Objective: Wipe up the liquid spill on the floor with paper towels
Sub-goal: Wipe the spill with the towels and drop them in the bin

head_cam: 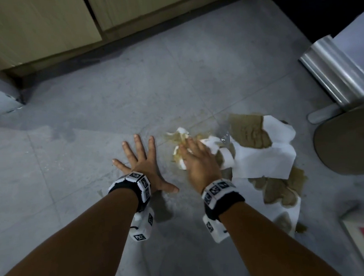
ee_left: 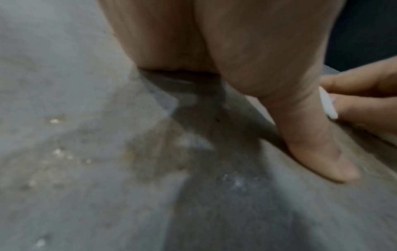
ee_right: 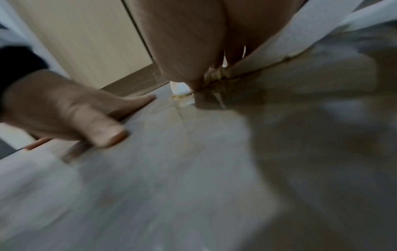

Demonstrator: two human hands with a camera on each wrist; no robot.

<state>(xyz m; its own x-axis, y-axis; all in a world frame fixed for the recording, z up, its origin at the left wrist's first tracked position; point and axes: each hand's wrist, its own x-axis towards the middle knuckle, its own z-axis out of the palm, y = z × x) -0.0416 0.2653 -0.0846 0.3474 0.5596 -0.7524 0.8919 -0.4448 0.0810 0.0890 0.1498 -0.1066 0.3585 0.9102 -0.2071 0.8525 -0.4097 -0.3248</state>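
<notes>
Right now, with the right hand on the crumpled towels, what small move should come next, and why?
Probably sweep the right hand and its crumpled paper towel toward the flat sheets. Yellowish liquid still smears the floor around the wad, while those sheets are partly white and unsoaked. The left hand lies flat, bracing, and can stay.

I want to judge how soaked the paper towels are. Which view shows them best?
The head view: the paper towels lie spread on the floor, brown-soaked patches beside white ones, under the right hand. The right wrist view shows only blurred strips; the left wrist view only a white sliver.
</notes>
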